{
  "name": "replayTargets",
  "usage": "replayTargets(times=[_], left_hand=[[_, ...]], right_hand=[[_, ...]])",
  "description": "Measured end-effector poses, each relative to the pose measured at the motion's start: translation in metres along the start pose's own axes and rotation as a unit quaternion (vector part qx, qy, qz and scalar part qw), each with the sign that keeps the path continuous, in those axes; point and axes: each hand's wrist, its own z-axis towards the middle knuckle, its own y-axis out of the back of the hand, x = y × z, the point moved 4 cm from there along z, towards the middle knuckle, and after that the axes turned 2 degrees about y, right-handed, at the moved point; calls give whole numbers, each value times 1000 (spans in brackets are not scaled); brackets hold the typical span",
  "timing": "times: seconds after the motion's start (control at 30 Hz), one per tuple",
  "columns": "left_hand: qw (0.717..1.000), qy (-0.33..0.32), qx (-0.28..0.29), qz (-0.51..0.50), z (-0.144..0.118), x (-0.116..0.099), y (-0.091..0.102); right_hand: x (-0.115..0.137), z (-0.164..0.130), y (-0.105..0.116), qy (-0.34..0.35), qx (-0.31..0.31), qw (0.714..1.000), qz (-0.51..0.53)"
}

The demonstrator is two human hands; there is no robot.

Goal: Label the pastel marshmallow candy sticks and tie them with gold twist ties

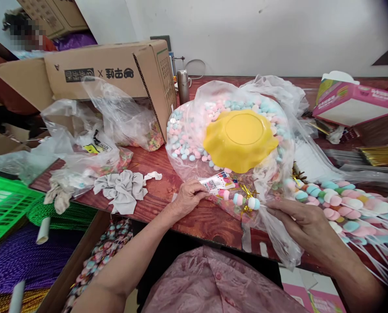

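A stick of pastel balls (237, 199), in pink, white and blue, lies slantwise over the near edge of the red-brown table (194, 219), with gold tinsel (248, 193) around it; call it the centre of the clock. At nine o'clock, just beside it, the left hand (189, 198) has its thumb and fingers brought together on the end of a printed card (217, 182), which lies up against the stick. Between three and four o'clock the right hand (301, 217) has its fingers stretched forward and close together, their tips near the blue-and-white end ball; I cannot tell whether they grip the stick's thin end. At twelve o'clock a yellow dish (244, 128) sits bottom up on a clear bag of loose pastel balls (182, 143). A bunch of ball sticks (350, 208) spreads out at three o'clock, and a pink box (356, 98) stands at two. A metal flask (183, 87) is at eleven, a cardboard box (102, 65) at ten, and grey cloth (124, 190) at nine, beyond the left hand.
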Motion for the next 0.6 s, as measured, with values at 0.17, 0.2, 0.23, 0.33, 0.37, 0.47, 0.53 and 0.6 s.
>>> replayTargets(times=[0.17, 0.2, 0.23, 0.33, 0.37, 0.47, 0.53, 0.6], left_hand=[[1000, -17, -5, -21, -2, -1, 3], [999, -23, -7, -22, -2, -1, 5], [999, -30, -8, -21, -3, -3, 6], [999, -41, 6, 3, -4, -7, 6], [999, -44, 15, 14, -4, -9, 5], [996, -64, 34, 42, -6, -15, 0], [994, -80, 46, 53, -8, -20, -2], [993, -89, 51, 60, -9, -25, -1]], right_hand=[[17, 19, 9, 124, 1, 988, -91], [19, 20, 10, 157, 6, 980, -125], [21, 20, 11, 188, 13, 969, -158], [21, 17, 14, 230, 15, 950, -210], [21, 15, 15, 227, 5, 951, -208], [24, 15, 14, 213, -27, 960, -179], [28, 16, 11, 210, -22, 963, -168], [31, 19, 9, 202, -4, 968, -148]])
